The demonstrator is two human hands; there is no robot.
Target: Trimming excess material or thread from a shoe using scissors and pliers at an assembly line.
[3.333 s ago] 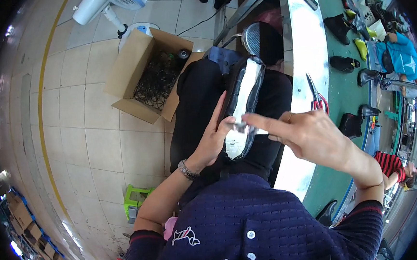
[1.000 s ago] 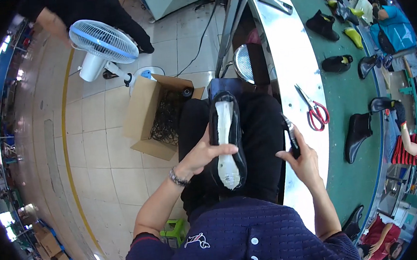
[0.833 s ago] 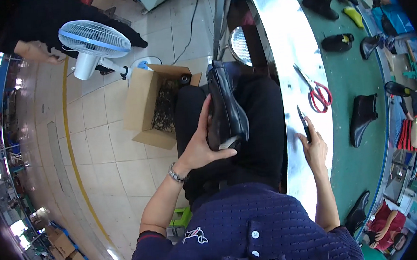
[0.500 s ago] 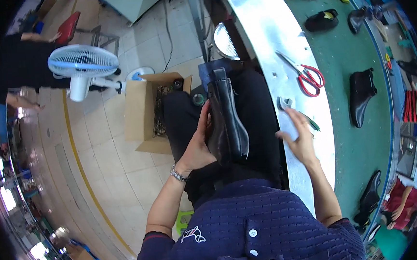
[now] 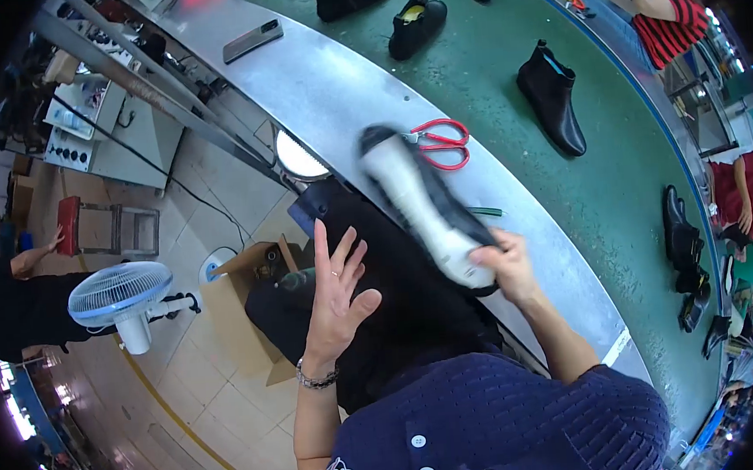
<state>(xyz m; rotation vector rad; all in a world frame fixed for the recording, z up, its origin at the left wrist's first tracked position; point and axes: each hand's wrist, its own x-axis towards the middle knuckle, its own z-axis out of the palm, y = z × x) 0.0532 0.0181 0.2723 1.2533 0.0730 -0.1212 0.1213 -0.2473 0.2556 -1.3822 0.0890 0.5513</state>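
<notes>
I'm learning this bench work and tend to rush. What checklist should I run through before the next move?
1. Right hand gripping the shoe: ok, thumb over the near end of the pale sole.
2. Left hand free: ok, raised with fingers spread, holding nothing.
3. Scissors put away: not ok, they lie on the metal bench, partly hidden behind the shoe.
4. Phone out of the shoe's way: ok, it lies farther along the bench.
5. Sole surface free of flaws: cannot tell, the shoe is blurred.
</notes>
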